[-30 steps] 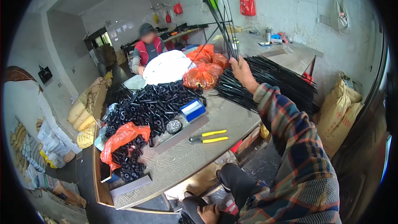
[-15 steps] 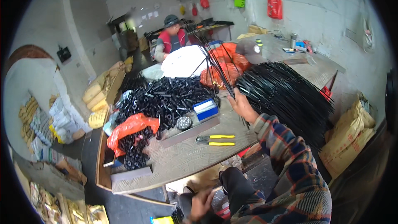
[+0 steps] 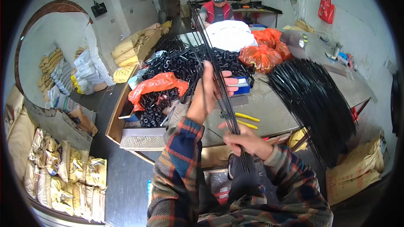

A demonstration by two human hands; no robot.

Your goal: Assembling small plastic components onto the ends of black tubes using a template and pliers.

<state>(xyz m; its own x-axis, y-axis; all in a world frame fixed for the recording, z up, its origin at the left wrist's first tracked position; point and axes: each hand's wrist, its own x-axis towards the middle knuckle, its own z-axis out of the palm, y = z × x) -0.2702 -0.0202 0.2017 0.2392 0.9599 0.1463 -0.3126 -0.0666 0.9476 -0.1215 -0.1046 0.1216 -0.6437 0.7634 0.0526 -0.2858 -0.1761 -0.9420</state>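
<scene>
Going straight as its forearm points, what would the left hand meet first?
Besides the black rods crossing it, the left hand would probably meet the pile of black parts, unless it passes above; depth is unclear.

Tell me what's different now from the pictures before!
The left hand has come up from low down and is now open at the thin black rods, which cross in front of its palm. The right hand, gripping them before too, has brought them away from the big rod pile, closer in. The yellow-handled pliers, orange bags and pile stayed on the table.
</scene>
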